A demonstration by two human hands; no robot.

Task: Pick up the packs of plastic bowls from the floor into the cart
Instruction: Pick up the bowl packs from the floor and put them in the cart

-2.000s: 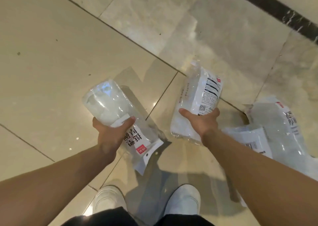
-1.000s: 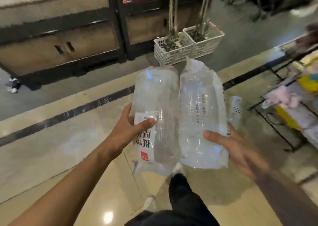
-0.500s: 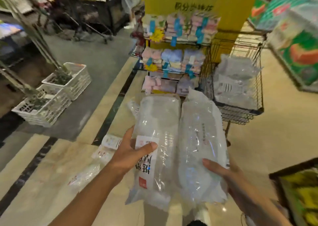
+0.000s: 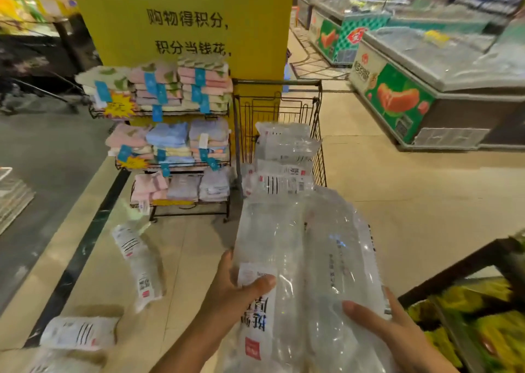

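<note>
Two packs of plastic bowls sit side by side in our grasp: our left hand (image 4: 235,296) curls round the left pack (image 4: 264,259), thumb pressed across its white label, and our right hand (image 4: 380,321) cups the right pack (image 4: 338,253) from below and the side, thumb laid over the clear film. Half a second ago the wire cart (image 4: 278,108) stood off to the right of the packs and farther away; now we have turned toward it and stepped closer, so it stands straight ahead, just beyond the top ends of the two packs. Two seconds ago we were bent over the tiles, gripping these same packs as they lay on the floor; now they are lifted well clear of it. The white baskets at the left have slipped out of view.

Several packs already in the cart (image 4: 284,151) lie piled against its wire walls. More packs remain down on the floor (image 4: 397,216): one floor pack (image 4: 137,261) lies lengthwise left of our left arm, and another (image 4: 79,334) lies flat near the lower left corner, beside a dark stripe in the beige tiles. A wire rack of folded towels (image 4: 176,142) stands just left of the cart, in front of a yellow pillar (image 4: 184,17) printed with black characters. Chest freezers (image 4: 426,88) line the aisle on the right, and a dark-framed bin of yellow-green goods (image 4: 483,330) fills the lower right corner.
</note>
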